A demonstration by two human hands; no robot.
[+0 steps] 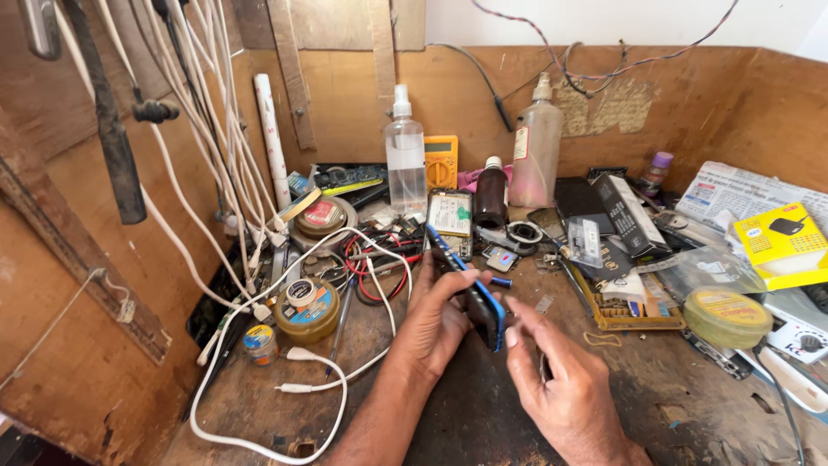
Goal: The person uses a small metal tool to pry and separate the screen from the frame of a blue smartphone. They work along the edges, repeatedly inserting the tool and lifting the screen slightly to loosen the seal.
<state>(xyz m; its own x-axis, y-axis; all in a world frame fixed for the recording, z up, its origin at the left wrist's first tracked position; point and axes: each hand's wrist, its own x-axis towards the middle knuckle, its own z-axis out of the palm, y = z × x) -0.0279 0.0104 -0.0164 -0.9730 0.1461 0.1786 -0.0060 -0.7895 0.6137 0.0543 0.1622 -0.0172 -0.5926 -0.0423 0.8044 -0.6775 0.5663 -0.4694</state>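
Observation:
My left hand (435, 315) grips a blue-edged mobile phone (470, 289), held tilted on its edge above the wooden workbench (690, 406). The fingers wrap around the phone's lower half. My right hand (561, 380) sits just right of the phone, its fingertips close to the phone's lower corner; whether it pinches something small I cannot tell. A white cable (276, 388) loops across the bench left of my left forearm.
Two clear spray bottles (405, 155) (535, 142) and a dark brown bottle (492, 194) stand at the back, with a yellow multimeter (441, 160). A round tin (307, 306) lies left, a yellow-green tape roll (727, 315) and yellow box (783, 242) right. White cables (203, 129) hang at left.

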